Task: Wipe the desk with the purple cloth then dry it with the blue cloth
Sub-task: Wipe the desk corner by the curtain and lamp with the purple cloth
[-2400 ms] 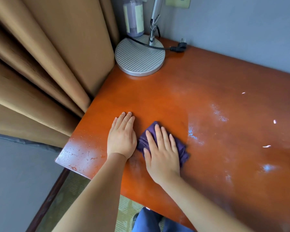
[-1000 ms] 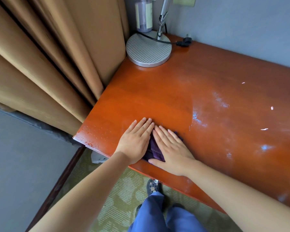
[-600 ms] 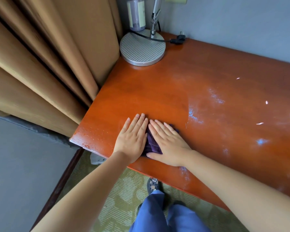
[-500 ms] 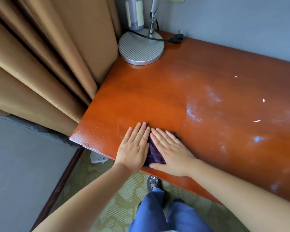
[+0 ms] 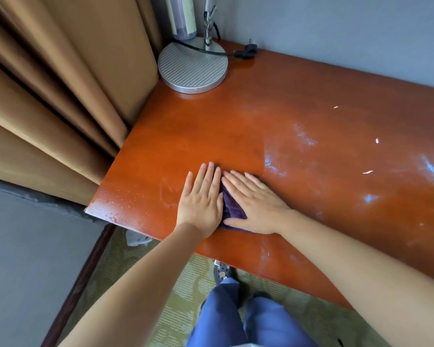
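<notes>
The purple cloth (image 5: pixel 232 209), a soft, crumpled wad of dark violet fabric, lies near the front edge of the tabletop (image 5: pixel 298 116), mostly hidden beneath two flat palms. Only a bunched strip shows between the hands and along the near side. The right hand (image 5: pixel 256 204) lies flat on the cloth with straight fingers (image 5: pixel 238 179) close together, pointing up and to the left, thumb stretched along the cloth's lower edge. The left hand (image 5: pixel 201 201) rests palm down just beside it, its straight fingers lightly fanned; its inner edge touches the cloth while most of the palm sits on bare wood. The two hands' fingertips nearly meet.

The tabletop is glossy reddish-orange wood with a smooth lacquered sheen. Pale, streaky wet patches and small white flecks mark its right half, and the near left corner shows cracked, blistered finish. At the far left corner stands a round lamp base (image 5: pixel 193 66) of ribbed silver metal with a thin upright stem, a black cable (image 5: pixel 211 51) crossing it to a plug lying on the wood. A cylindrical bottle (image 5: pixel 182 17) stands behind the base. Heavy tan curtains (image 5: pixel 60 83) hang in deep folds to the left. Below, blue trousers (image 5: pixel 236 319) stand on patterned green carpet.
</notes>
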Demonstrator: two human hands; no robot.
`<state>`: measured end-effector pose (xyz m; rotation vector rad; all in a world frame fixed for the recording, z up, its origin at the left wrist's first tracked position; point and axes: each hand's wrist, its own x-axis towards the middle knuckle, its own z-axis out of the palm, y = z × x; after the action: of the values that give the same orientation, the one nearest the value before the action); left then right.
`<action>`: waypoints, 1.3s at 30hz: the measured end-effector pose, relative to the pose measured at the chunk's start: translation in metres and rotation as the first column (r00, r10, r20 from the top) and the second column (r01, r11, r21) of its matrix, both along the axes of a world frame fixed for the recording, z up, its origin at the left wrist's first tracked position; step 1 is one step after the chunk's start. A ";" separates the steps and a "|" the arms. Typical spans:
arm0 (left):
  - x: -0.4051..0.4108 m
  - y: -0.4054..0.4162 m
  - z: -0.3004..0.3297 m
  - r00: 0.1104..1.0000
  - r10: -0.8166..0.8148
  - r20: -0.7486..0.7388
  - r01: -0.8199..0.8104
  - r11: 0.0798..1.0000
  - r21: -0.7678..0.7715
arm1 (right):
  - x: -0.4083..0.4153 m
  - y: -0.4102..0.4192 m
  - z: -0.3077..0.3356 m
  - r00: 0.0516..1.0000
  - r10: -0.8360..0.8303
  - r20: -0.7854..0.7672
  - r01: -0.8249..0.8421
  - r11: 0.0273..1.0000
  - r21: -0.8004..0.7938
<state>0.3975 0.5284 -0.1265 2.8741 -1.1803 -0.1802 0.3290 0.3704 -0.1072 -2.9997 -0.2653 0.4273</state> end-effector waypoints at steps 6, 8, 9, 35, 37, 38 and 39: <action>-0.033 0.013 -0.001 0.997 -0.082 0.003 0.082 0.994 -0.077 | -0.051 0.017 -0.005 0.995 -0.097 0.019 0.095 0.994 0.058; -0.054 0.019 -0.002 0.990 -0.134 -0.034 0.130 0.987 -0.089 | -0.078 0.021 -0.005 0.991 -0.124 0.043 0.120 0.990 0.080; -0.063 0.021 -0.001 0.987 -0.156 -0.041 0.152 0.984 -0.091 | -0.089 0.022 -0.006 0.991 -0.129 0.044 0.125 0.988 0.087; -0.048 0.002 -0.001 0.938 -0.344 -0.035 0.344 0.939 -0.023 | -0.100 0.008 -0.020 0.919 -0.358 0.167 0.343 0.932 0.116; -0.038 -0.009 -0.001 0.942 -0.335 -0.029 0.334 0.942 -0.027 | -0.089 0.003 -0.024 0.899 -0.397 0.183 0.385 0.918 0.098; -0.032 -0.016 0.000 0.943 -0.332 -0.023 0.332 0.943 -0.026 | -0.082 -0.001 -0.025 0.890 -0.413 0.196 0.403 0.911 0.087; -0.025 -0.023 0.000 0.943 -0.332 -0.009 0.332 0.943 -0.025 | -0.075 -0.006 -0.027 0.882 -0.423 0.209 0.417 0.906 0.073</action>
<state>0.3727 0.5053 -0.1268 2.6272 -1.6459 -0.1894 0.2536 0.3640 -0.1344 -2.9551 0.3632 0.0449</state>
